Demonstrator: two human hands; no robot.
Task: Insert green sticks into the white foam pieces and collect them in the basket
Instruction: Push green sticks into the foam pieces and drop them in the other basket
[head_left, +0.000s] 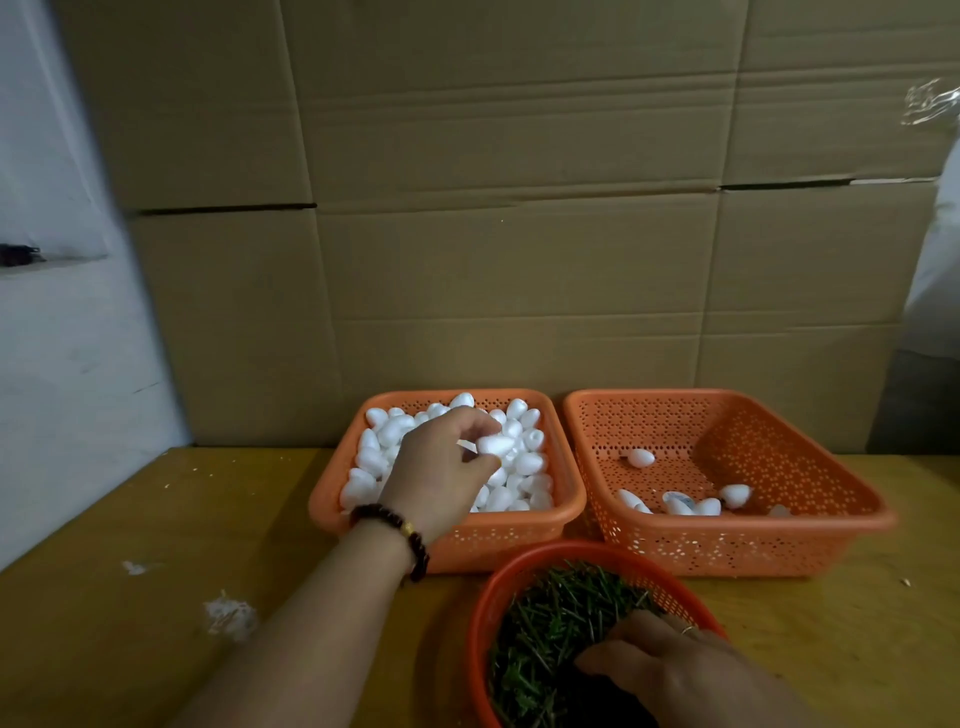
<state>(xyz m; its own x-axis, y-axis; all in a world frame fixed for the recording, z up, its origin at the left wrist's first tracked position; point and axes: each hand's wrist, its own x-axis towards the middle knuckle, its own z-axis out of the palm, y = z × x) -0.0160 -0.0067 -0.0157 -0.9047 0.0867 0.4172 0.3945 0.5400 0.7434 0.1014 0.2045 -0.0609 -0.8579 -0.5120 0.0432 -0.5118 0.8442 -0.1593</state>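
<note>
While the left hand (441, 467) pinched one white foam piece (494, 445) over the full basket (563, 506) at twelve o'clock, the right hand (670, 670) curled into the green sticks (550, 618) at five o'clock, apparently gathering one for insertion; the collecting basket (753, 540) sat at two o'clock.

The left hand (441, 467), its forearm stretched toward one o'clock with a dark beaded bracelet (400, 535) at the wrist, pinches a white egg-shaped foam piece (496, 445) in curled fingertips, while the right hand (675, 670), at five o'clock, lies palm-down, fingers curled downward toward eleven o'clock.
</note>
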